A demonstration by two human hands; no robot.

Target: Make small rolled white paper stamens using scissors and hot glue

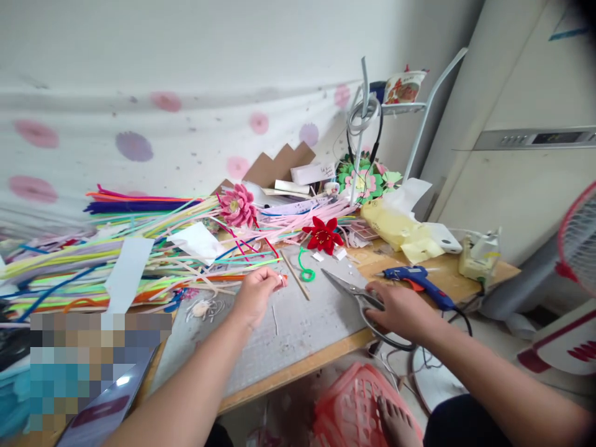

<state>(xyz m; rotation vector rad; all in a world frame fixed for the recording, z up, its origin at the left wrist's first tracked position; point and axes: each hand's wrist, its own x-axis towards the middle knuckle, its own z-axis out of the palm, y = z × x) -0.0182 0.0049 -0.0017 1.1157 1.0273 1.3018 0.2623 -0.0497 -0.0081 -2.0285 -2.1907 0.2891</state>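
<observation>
1. In the head view, the left hand (258, 292) is pinching a tiny white and orange-red piece (282, 281) between thumb and fingertips, over the flat grey mat (316, 323) that is covering part of the wooden desk (370, 270); the fingers are partly hiding it, so I cannot tell its material
2. The right hand (393, 304) is curling its grip around the handles of the large metal scissors with dark handles (350, 289), whose tips are pointing towards the bright green coiled strip (306, 274)
3. The tiny piece could be slipping out if that pinch were loosening, and it might be hard to find beside the thin white strand (275, 320)
4. A forward push of the scissors could be nudging the coil or the thin wooden stick (295, 275)
5. The blue glue gun (421, 279) is lying close beyond the right hand; if hot, which I cannot tell, its nozzle could be burning careless fingers
</observation>
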